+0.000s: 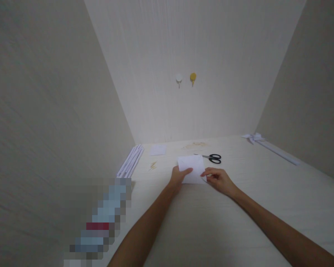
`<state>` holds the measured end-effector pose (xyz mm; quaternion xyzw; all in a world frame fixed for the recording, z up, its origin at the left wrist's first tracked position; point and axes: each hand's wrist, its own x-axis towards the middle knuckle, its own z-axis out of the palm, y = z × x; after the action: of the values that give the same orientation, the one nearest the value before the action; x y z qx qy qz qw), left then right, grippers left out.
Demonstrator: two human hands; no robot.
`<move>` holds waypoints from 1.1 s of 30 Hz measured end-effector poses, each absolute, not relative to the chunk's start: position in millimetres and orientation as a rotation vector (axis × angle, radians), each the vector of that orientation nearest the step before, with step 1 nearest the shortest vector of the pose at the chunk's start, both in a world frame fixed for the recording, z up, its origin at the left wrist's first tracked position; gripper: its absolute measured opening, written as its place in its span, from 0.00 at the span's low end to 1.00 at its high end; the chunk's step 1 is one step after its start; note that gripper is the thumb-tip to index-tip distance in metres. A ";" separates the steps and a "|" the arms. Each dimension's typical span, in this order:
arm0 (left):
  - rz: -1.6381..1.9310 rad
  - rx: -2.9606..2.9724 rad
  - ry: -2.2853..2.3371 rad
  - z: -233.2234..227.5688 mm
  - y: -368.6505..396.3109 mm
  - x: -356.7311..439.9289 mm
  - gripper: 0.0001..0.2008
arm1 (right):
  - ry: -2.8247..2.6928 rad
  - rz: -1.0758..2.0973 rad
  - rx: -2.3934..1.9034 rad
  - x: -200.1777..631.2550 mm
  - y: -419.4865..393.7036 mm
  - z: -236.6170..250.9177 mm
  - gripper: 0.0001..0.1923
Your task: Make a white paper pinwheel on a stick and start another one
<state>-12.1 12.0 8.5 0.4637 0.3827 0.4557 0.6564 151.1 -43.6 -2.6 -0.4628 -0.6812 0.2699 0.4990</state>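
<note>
A square white sheet of paper (193,163) with faint creases is held up in front of me. My left hand (180,175) grips its left edge, thumb on the front face and fingers behind. At the lower right corner, my right hand (216,178) pinches the paper, and that corner looks slightly bent. Just behind the sheet lies a pair of scissors (215,158) with black handles, its blades partly hidden by the paper.
Rolled white paper sticks (130,161) lie at the left wall, near a flat paper square (157,150) and several small wooden sticks (153,165). A paper pinwheel (254,138) on a stick lies at the right. A white hook (179,78) and a yellow hook (193,77) hang on the back wall.
</note>
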 end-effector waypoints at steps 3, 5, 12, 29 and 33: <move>1.031 1.074 0.888 7.5 12.8 -12.1 0.18 | -1.617 0.698 -1.094 150.3 -41.8 -4.2 0.08; 1.030 1.103 0.875 6.1 13.6 -12.4 0.19 | -1.577 0.729 -1.079 150.3 -39.5 -6.6 0.09; 0.993 1.134 0.764 -1.3 16.8 -12.1 0.20 | -1.562 0.663 -1.047 152.4 -32.7 -13.3 0.10; 1.064 1.335 0.921 8.9 8.2 -10.3 0.16 | -1.418 0.772 -1.174 141.8 -37.5 -7.5 0.10; 1.065 1.279 0.931 6.9 9.8 -9.5 0.17 | -1.306 0.852 -1.161 142.6 -36.0 -11.2 0.11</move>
<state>-9.5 9.8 6.9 0.5468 0.3981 0.4555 0.5788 142.6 -36.0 -11.2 -0.4933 -0.5548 0.3620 0.5637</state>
